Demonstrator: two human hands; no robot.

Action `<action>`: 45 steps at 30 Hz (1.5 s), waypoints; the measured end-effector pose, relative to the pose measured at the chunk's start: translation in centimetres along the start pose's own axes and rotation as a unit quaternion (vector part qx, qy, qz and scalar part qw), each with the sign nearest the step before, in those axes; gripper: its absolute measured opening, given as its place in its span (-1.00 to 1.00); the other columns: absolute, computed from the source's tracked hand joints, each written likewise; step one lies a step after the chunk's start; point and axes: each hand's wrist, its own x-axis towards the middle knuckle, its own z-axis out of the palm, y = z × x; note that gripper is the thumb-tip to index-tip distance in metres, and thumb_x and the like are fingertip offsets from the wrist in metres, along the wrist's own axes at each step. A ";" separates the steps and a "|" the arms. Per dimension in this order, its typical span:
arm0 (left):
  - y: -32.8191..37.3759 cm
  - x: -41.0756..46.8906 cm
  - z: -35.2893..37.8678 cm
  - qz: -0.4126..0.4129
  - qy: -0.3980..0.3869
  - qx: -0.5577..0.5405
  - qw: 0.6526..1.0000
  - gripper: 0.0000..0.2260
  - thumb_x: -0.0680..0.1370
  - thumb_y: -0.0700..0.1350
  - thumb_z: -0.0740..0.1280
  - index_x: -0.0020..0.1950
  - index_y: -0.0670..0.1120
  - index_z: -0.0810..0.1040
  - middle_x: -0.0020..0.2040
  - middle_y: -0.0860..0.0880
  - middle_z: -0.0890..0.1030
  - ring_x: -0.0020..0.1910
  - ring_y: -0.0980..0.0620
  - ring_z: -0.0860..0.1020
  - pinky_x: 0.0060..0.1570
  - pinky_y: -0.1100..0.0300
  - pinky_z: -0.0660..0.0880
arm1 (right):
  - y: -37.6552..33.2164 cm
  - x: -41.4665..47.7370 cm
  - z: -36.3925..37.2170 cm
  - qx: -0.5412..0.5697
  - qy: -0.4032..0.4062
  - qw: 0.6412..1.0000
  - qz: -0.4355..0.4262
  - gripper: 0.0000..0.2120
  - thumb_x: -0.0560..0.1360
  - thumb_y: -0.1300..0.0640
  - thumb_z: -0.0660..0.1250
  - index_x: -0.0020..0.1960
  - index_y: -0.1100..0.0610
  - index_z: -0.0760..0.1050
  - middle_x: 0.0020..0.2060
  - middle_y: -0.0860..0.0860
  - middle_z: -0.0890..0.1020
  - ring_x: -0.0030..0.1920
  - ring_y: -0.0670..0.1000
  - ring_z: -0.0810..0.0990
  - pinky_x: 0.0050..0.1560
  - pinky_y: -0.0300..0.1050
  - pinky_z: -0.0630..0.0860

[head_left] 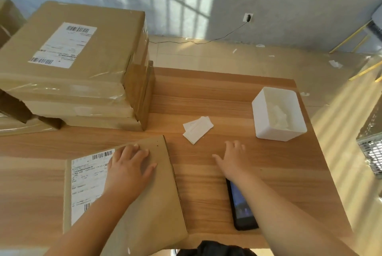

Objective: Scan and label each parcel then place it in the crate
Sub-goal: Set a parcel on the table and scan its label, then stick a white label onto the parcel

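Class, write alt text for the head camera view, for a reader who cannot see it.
A person's left hand rests flat on a brown cardboard parcel with a white shipping label, on a light wooden table. The right hand, fingers spread, is near small white paper slips, its forearm over a black phone. A stack of brown cardboard parcels stands behind.

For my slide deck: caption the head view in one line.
Left hand lies flat on a labelled parcel; right hand, open, is over the wooden table near white paper slips.
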 end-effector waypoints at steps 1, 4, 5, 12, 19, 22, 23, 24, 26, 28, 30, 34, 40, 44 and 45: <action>0.0 0.1 0.0 0.000 -0.003 0.004 1.000 -0.53 0.38 0.27 0.20 0.07 0.00 0.62 0.14 -0.07 0.54 0.20 -0.19 0.39 0.11 -0.20 0.40 | -0.6 1.2 -0.2 0.019 -0.012 1.000 -0.021 -0.47 0.56 -0.14 0.23 0.41 0.13 0.28 0.32 0.06 0.35 0.32 0.08 0.31 0.26 -0.07 0.35; 0.1 0.3 0.1 -0.011 -0.003 0.010 1.000 -0.49 0.38 0.30 0.09 0.06 0.02 0.60 0.13 -0.04 0.52 0.20 -0.17 0.38 0.11 -0.16 0.41 | -2.0 4.4 -0.3 0.059 -0.031 0.996 -0.054 -0.51 0.56 -0.10 0.26 0.39 0.12 0.32 0.29 0.04 0.40 0.27 0.05 0.40 0.15 -0.09 0.39; 0.2 0.3 0.1 -0.016 0.000 0.010 1.000 -0.50 0.39 0.29 0.09 0.05 0.02 0.61 0.11 -0.04 0.52 0.18 -0.17 0.39 0.08 -0.16 0.42 | -2.4 5.3 -0.3 0.071 -0.028 0.996 -0.049 -0.51 0.55 -0.09 0.26 0.40 0.12 0.32 0.29 0.04 0.39 0.26 0.06 0.41 0.13 -0.09 0.39; 1.0 0.4 0.4 -0.049 0.018 0.010 0.999 -0.59 0.39 0.26 0.14 -0.05 0.01 0.59 0.02 -0.04 0.51 0.04 -0.18 0.44 -0.01 -0.14 0.45 | -4.3 9.7 -0.1 0.068 -0.012 0.997 0.036 -0.54 0.55 -0.08 0.28 0.31 0.19 0.39 0.27 0.11 0.39 0.20 0.15 0.47 0.12 0.03 0.46; 1.2 0.1 0.9 -0.062 0.037 0.003 0.997 -0.61 0.39 0.22 0.17 -0.04 -0.01 0.58 0.03 -0.07 0.51 -0.02 -0.19 0.44 -0.02 -0.11 0.44 | -3.9 10.5 -0.1 0.147 -0.014 0.986 0.073 -0.87 0.48 0.09 0.41 -0.08 0.11 0.50 -0.12 0.03 0.60 -0.09 0.09 0.58 -0.09 -0.04 0.49; 1.3 0.1 1.2 -0.068 0.048 -0.003 0.997 -0.61 0.39 0.22 0.18 -0.03 -0.02 0.58 0.05 -0.09 0.51 0.00 -0.17 0.41 -0.02 -0.12 0.44 | -3.4 10.0 -0.4 0.132 -0.004 0.989 0.066 -0.92 0.51 0.08 0.37 -0.12 0.07 0.51 -0.18 0.00 0.60 -0.13 0.06 0.57 -0.12 -0.07 0.48; 1.3 0.1 1.3 -0.068 0.049 -0.002 0.996 -0.60 0.39 0.21 0.18 -0.03 -0.03 0.58 0.05 -0.10 0.51 0.00 -0.18 0.41 -0.02 -0.13 0.45 | -3.2 9.9 -0.4 0.128 -0.001 0.990 0.059 -0.93 0.53 0.09 0.35 -0.11 0.06 0.50 -0.17 -0.01 0.59 -0.13 0.05 0.56 -0.13 -0.07 0.47; 1.3 0.1 1.4 -0.067 0.051 0.001 0.996 -0.60 0.40 0.21 0.17 -0.02 -0.04 0.58 0.06 -0.11 0.52 0.02 -0.19 0.42 -0.02 -0.14 0.45 | -3.1 9.8 -0.4 0.125 0.002 0.991 0.053 -0.95 0.55 0.10 0.32 -0.09 0.05 0.48 -0.17 -0.03 0.58 -0.13 0.04 0.55 -0.15 -0.08 0.46; 1.3 0.0 1.6 -0.066 0.050 0.006 0.997 -0.59 0.41 0.21 0.17 0.00 -0.05 0.58 0.08 -0.15 0.53 0.07 -0.23 0.42 0.00 -0.18 0.46 | -2.8 9.5 -0.4 0.123 0.015 0.991 0.054 -0.96 0.57 0.13 0.25 -0.07 0.03 0.44 -0.17 -0.04 0.55 -0.13 0.04 0.53 -0.19 -0.08 0.43; 1.4 -0.2 1.6 -0.070 0.046 0.001 0.997 -0.57 0.42 0.21 0.15 0.02 -0.07 0.58 0.10 -0.17 0.53 0.11 -0.25 0.42 0.03 -0.20 0.45 | -2.6 9.0 -0.5 0.140 0.037 0.988 0.062 -0.94 0.58 0.14 0.21 -0.07 0.03 0.42 -0.16 -0.04 0.53 -0.13 0.03 0.53 -0.21 -0.08 0.43; 1.5 -0.3 1.6 -0.069 0.042 -0.011 0.997 -0.57 0.42 0.21 0.16 0.02 -0.08 0.59 0.11 -0.17 0.53 0.13 -0.25 0.41 0.05 -0.21 0.45 | -2.6 8.3 -0.7 0.203 0.061 0.975 0.070 -0.95 0.59 0.14 0.19 -0.05 0.08 0.40 -0.14 -0.03 0.52 -0.13 0.04 0.52 -0.20 -0.08 0.40; 1.5 -0.1 0.6 -0.092 0.035 -0.088 0.991 -0.68 0.44 0.08 0.40 0.10 -0.08 0.60 0.18 -0.10 0.47 0.22 -0.17 0.35 0.20 -0.05 0.33 | -3.0 5.5 -2.0 0.418 0.051 0.903 0.081 -0.91 0.60 0.13 0.22 0.08 0.12 0.41 -0.18 -0.01 0.60 -0.21 -0.01 0.58 -0.25 -0.12 0.48; 2.3 -0.8 -1.9 -0.099 0.067 -0.220 0.968 -0.81 0.48 0.06 0.39 0.04 0.02 0.58 0.02 0.10 0.52 0.09 0.04 0.41 0.02 0.20 0.31 | -3.7 0.5 -4.1 0.469 -0.062 0.881 -0.028 -0.91 0.55 0.22 0.30 0.06 0.15 0.50 -0.21 0.05 0.67 -0.35 -0.08 0.54 -0.32 -0.24 0.51; 3.0 -1.7 -3.5 -0.150 -0.020 -0.354 0.923 -0.92 0.51 0.09 0.32 -0.03 0.17 0.54 -0.07 0.19 0.59 -0.04 0.22 0.53 -0.15 0.34 0.40 | -5.3 -2.3 -4.7 0.436 -0.127 0.886 -0.089 -0.92 0.54 0.26 0.33 0.03 0.19 0.51 -0.16 0.08 0.68 -0.38 -0.15 0.54 -0.34 -0.26 0.49; 3.1 -1.8 -3.6 -0.146 -0.040 -0.365 0.919 -0.95 0.50 0.09 0.32 -0.05 0.20 0.53 -0.08 0.18 0.61 -0.06 0.21 0.55 -0.15 0.31 0.42 | -5.6 -2.6 -4.8 0.424 -0.141 0.889 -0.103 -0.93 0.53 0.26 0.34 0.01 0.18 0.52 -0.16 0.05 0.69 -0.38 -0.16 0.54 -0.33 -0.26 0.48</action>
